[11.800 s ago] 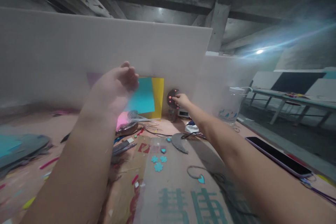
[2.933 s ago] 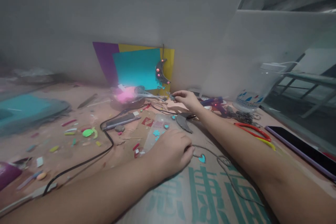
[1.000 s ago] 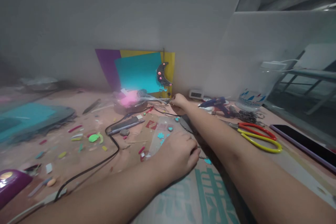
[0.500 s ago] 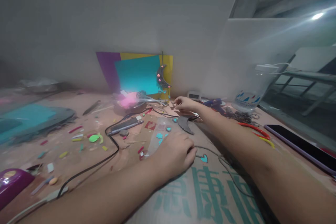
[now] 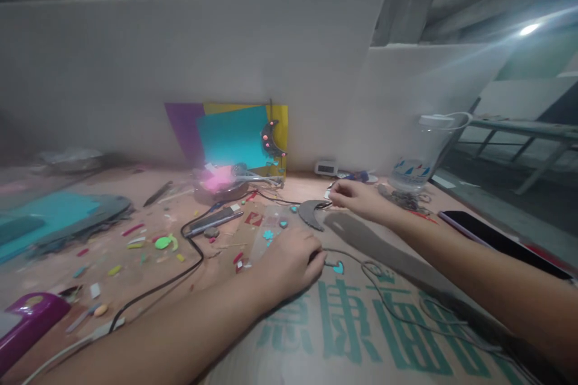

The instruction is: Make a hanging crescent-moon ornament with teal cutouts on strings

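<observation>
My left hand [image 5: 289, 264] rests knuckles-up on the cardboard sheet [image 5: 361, 337], its fingers curled onto a thin grey cord [image 5: 361, 264] next to a small teal heart [image 5: 338, 267]. My right hand [image 5: 356, 197] hovers further back with its fingers pinched together, just right of a grey crescent cut-out [image 5: 311, 212]; what it pinches is too small to make out. A dark crescent ornament with pink dots [image 5: 271, 138] hangs against coloured paper sheets [image 5: 230, 132] at the white back wall.
Small teal flower cut-outs [image 5: 273, 230] lie ahead of my left hand. A black cable [image 5: 180, 271], a pen-like tool [image 5: 217, 219], foam scraps, a pink-lit bowl [image 5: 219, 183], a water jug [image 5: 415, 156], a phone [image 5: 492, 240] and a purple object [image 5: 27, 322] crowd the table.
My right hand has drawn back from the base of the coloured sheets to the right of the grey crescent. The view has tilted up. My left hand has stayed on the cord.
</observation>
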`<state>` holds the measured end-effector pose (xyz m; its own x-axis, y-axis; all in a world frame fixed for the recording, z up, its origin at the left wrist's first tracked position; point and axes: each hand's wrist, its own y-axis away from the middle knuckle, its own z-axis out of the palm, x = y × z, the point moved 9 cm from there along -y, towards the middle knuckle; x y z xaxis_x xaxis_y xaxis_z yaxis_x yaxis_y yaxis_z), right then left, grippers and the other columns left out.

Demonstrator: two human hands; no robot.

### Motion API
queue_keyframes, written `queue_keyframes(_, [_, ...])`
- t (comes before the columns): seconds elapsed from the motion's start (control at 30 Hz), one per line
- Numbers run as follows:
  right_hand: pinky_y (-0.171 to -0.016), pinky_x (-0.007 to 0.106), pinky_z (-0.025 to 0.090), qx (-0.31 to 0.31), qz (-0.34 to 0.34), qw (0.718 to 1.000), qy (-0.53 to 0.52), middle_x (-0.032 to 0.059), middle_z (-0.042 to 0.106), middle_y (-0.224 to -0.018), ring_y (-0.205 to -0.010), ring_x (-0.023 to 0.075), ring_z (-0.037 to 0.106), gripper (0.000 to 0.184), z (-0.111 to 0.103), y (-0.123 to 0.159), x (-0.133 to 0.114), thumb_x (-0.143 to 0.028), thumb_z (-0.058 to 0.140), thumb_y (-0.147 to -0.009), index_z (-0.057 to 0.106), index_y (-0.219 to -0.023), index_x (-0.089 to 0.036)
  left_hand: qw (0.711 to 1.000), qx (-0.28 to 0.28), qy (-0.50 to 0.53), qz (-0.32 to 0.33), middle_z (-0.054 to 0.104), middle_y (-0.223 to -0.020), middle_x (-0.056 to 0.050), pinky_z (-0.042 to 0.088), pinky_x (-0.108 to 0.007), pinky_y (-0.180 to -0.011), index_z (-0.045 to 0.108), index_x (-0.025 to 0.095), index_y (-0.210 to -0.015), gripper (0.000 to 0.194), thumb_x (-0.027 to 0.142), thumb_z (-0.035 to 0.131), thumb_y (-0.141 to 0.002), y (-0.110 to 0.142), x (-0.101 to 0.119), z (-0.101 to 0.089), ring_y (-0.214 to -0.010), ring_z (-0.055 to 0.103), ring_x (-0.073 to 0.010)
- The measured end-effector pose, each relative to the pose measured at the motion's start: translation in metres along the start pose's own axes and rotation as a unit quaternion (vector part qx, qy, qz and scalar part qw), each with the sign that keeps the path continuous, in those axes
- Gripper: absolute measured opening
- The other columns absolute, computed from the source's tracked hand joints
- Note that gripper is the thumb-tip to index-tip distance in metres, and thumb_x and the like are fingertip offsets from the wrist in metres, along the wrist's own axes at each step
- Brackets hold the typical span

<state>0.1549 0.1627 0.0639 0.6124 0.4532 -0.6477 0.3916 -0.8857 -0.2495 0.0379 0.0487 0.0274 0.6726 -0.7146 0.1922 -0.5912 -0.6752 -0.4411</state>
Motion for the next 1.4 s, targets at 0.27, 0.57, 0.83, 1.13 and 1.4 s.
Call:
queue_keyframes(0.27, [-0.065,0.027,0.040,0.039,-0.087,0.987,0.131,0.0022,0.059,-0.082,-0.072,0.0153,0.053,0.010,-0.001,0.095,-0.018,-0.012,0.047,-0.079,0.051,-0.085,-0.019,1.000,0.010,-0.023,0.002,0.068,-0.081,-0.005,0.041,-0.030,-0.070,0.064,0.016,-0.078,0.023,0.027,0.049,-0.092,0.000,0.001,-0.002,-0.079,0.059,-0.0187])
queue_keyframes(0.57, [-0.066,0.029,0.042,0.084,-0.046,0.992,0.081,0.0029,0.062,-0.078,-0.072,0.0181,0.057,0.012,-0.001,0.106,0.017,-0.025,0.048,-0.089,0.057,-0.093,-0.018,0.999,0.026,0.026,-0.037,0.070,-0.093,-0.007,0.046,-0.032,-0.079,0.065,0.016,-0.092,0.020,0.024,0.046,-0.093,-0.001,-0.010,-0.006,-0.088,0.062,-0.0206])
queue_keyframes(0.83, [-0.079,0.032,0.045,-0.004,-0.107,0.990,0.092,0.0078,0.067,-0.093,-0.087,0.0192,0.060,0.019,0.018,0.112,-0.007,-0.029,0.051,-0.092,0.066,-0.093,-0.017,1.000,-0.006,0.026,0.012,0.068,-0.096,-0.008,0.044,-0.036,-0.084,0.066,0.017,-0.096,0.017,0.023,0.052,-0.088,0.003,0.005,-0.004,-0.093,0.059,-0.0221])
queue_keyframes(1.13, [-0.082,0.033,0.045,-0.016,-0.140,0.982,0.126,0.0080,0.065,-0.095,-0.091,0.0202,0.059,0.019,0.030,0.118,-0.014,-0.029,0.049,-0.093,0.064,-0.097,-0.018,0.999,-0.039,-0.009,0.019,0.065,-0.094,-0.006,0.042,-0.037,-0.086,0.066,0.018,-0.086,0.018,0.030,0.055,-0.092,0.000,0.004,0.008,-0.095,0.056,-0.0219])
queue_keyframes(1.4, [-0.074,0.031,0.045,0.024,-0.014,1.000,-0.014,0.0068,0.066,-0.094,-0.085,0.0195,0.060,0.024,0.005,0.110,-0.013,-0.037,0.051,-0.090,0.065,-0.096,-0.018,1.000,0.007,0.005,-0.011,0.065,-0.087,-0.006,0.042,-0.036,-0.081,0.059,0.016,-0.086,0.021,0.023,0.042,-0.097,0.001,0.002,-0.003,-0.086,0.056,-0.0215])
